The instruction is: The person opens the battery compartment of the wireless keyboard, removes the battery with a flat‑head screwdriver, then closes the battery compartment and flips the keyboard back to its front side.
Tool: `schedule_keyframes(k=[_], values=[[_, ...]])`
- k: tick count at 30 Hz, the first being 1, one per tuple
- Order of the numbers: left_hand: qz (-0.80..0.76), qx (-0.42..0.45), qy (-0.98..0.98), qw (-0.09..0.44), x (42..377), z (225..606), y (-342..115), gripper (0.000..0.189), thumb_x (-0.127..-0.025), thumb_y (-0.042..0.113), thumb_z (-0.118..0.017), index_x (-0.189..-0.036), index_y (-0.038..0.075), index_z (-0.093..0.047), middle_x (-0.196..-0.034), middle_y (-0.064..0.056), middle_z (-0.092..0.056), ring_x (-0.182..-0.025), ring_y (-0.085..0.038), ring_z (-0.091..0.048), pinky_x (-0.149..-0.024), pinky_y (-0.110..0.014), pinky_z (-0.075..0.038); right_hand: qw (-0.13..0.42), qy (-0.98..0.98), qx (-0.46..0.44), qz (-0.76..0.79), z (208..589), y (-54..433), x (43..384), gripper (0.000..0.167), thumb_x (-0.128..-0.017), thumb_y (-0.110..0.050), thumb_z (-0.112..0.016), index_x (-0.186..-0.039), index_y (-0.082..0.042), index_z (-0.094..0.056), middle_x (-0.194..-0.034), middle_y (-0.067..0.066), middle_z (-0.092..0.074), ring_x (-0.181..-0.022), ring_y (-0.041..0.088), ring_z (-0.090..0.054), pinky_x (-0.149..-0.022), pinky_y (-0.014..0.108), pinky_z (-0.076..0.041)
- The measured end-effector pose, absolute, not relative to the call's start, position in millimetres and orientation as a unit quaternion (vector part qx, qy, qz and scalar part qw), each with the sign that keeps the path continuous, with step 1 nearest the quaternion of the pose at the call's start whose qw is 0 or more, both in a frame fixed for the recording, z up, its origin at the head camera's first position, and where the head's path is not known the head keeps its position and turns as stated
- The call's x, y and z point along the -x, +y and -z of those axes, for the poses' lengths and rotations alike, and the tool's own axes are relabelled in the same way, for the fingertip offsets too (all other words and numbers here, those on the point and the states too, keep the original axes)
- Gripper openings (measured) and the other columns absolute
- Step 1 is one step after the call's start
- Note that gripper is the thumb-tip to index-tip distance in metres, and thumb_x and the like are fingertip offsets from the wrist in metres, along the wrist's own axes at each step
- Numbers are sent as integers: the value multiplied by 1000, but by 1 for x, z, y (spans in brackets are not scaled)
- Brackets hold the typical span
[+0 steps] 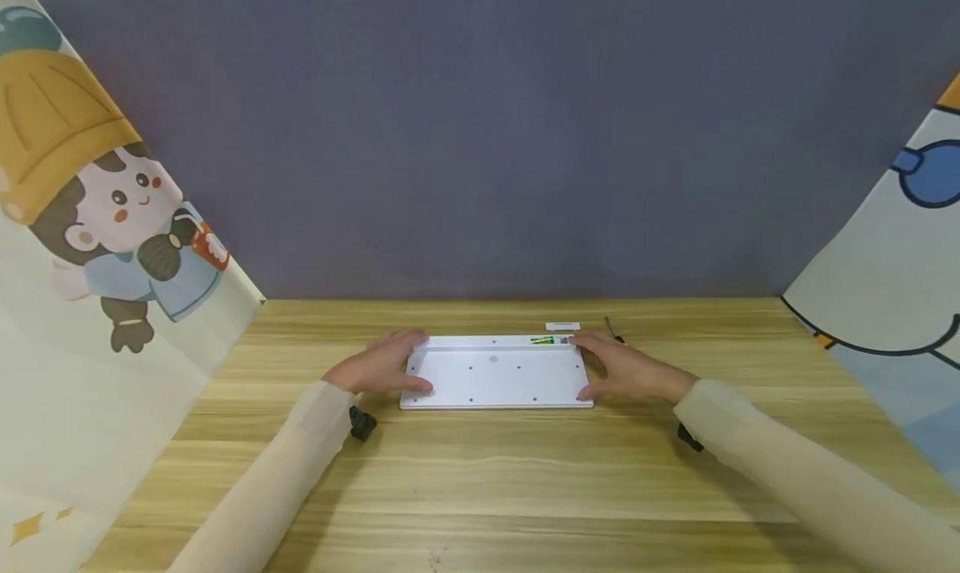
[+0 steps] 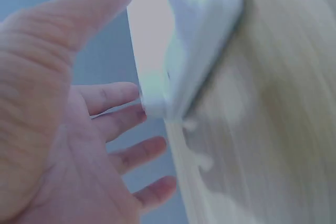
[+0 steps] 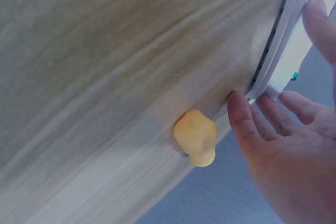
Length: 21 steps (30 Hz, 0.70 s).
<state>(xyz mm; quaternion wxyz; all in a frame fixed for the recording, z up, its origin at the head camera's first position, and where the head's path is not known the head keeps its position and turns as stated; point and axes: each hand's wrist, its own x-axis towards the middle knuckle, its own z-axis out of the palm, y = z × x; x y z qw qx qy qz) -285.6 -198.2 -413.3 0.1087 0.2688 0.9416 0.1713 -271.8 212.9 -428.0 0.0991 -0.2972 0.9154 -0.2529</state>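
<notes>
A white keyboard [image 1: 495,381] lies with its underside up, small screw holes showing and the battery slot at its far edge uncovered. A green battery [image 1: 542,341] sits in that slot. My left hand [image 1: 384,363] is spread at the keyboard's left end, its thumb over the underside and its fingers fairly straight by the far corner. At the right end my right hand [image 1: 628,367] has its thumb on the near corner and its fingers along the far corner. In both wrist views the hands look loosely extended around the ends, not clenched.
Behind the keyboard lies a small white battery cover [image 1: 562,326]. A screwdriver [image 1: 613,330] with a yellow handle [image 3: 195,136] rests just beyond my right hand. The wooden table [image 1: 480,490] ends at a dark blue panel [image 1: 480,140], with patterned panels on both sides.
</notes>
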Motion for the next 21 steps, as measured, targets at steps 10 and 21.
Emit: schedule_keyframes(k=[10, 21], values=[[-159, -291, 937, 112, 290, 404, -151, 88, -76, 49, -75, -144, 7, -37, -146, -9, -38, -134, -32, -25, -108, -57, -13, 108, 927, 275, 232, 428, 213, 269, 92, -77, -38, -77, -147, -3, -28, -148, 23, -24, -132, 40, -29, -103, 54, -30], [-148, -360, 918, 70, 303, 403, -110, 71, -81, 45, -72, -140, 15, -47, -141, -8, -42, -131, -27, -29, -108, -51, -18, 124, 927, 264, 238, 424, 209, 270, 93, -76, -38, -77, -147, -5, -27, -150, 21, -23, -134, 38, -27, -104, 53, -29]])
